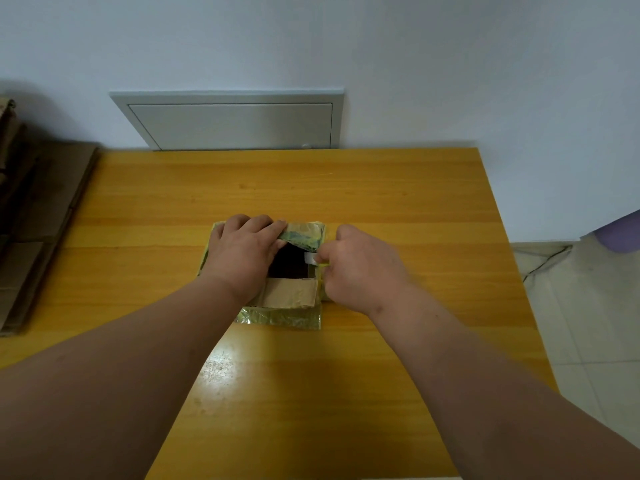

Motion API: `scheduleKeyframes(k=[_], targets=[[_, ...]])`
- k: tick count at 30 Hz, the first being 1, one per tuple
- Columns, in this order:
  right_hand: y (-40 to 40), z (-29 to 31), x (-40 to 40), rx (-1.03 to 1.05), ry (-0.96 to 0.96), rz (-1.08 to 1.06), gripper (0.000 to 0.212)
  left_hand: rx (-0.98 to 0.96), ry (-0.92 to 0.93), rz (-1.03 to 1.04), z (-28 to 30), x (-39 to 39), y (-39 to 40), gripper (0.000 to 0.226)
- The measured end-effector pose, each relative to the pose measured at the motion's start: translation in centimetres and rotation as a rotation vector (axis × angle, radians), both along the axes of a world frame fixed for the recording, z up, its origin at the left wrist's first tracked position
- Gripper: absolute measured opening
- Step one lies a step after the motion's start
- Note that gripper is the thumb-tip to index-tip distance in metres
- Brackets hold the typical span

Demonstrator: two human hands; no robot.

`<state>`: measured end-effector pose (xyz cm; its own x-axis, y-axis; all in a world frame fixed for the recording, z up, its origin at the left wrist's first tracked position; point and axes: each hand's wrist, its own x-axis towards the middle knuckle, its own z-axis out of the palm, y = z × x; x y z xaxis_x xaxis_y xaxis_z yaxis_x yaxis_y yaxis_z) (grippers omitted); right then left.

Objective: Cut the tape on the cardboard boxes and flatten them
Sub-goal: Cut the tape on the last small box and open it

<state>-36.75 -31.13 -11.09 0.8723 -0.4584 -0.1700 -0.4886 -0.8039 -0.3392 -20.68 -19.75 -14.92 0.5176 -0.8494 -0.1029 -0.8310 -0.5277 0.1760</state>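
Note:
A small cardboard box [292, 294] wrapped in yellow-green tape sits mid-table with its top open and a dark inside showing. My left hand [242, 252] lies over the box's left side, its fingers curled round the far flap [304, 233] and holding it back. My right hand [360, 268] is at the box's right edge, gripping a small cutter whose silver blade [310, 258] pokes out toward the opening. The near flap lies folded outward, with shiny tape [280, 318] along the front edge.
The wooden table [311, 188] stretches around the box. A stack of flattened cardboard [31, 230] rests at the left edge. A grey wall panel [228, 123] is behind the table. Tiled floor and a purple object [620, 235] lie to the right.

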Motion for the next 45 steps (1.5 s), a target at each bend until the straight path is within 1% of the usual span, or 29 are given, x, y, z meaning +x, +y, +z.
scheduleKeyframes(k=[10, 19, 24, 29, 35, 40, 45], targets=[[0.0, 0.6, 0.9, 0.034, 0.096, 0.001, 0.029, -0.012, 0.006, 0.022, 0.0, -0.2, -0.1, 0.043], [-0.9, 0.4, 0.5, 0.041, 0.047, -0.035, 0.035, -0.024, -0.005, 0.021, -0.3, -0.4, -0.1, 0.042], [-1.3, -0.1, 0.0, 0.029, -0.005, -0.060, 0.035, -0.032, -0.012, 0.027, -0.3, -0.4, -0.1, 0.043], [-1.2, -0.4, -0.7, 0.059, -0.052, -0.113, 0.033, -0.023, 0.012, 0.049, -0.2, -0.4, -0.3, 0.042], [-0.2, -0.4, -0.1, 0.041, -0.023, -0.058, 0.034, -0.039, 0.049, 0.093, 0.1, -0.4, -0.7, 0.040], [-0.7, -0.6, -0.1, 0.024, -0.028, -0.064, 0.034, -0.062, 0.036, 0.070, -0.2, -0.8, 0.0, 0.040], [-1.6, -0.7, -0.5, 0.014, -0.049, -0.054, 0.033, -0.037, 0.026, 0.053, -0.3, -0.7, 0.1, 0.042]])
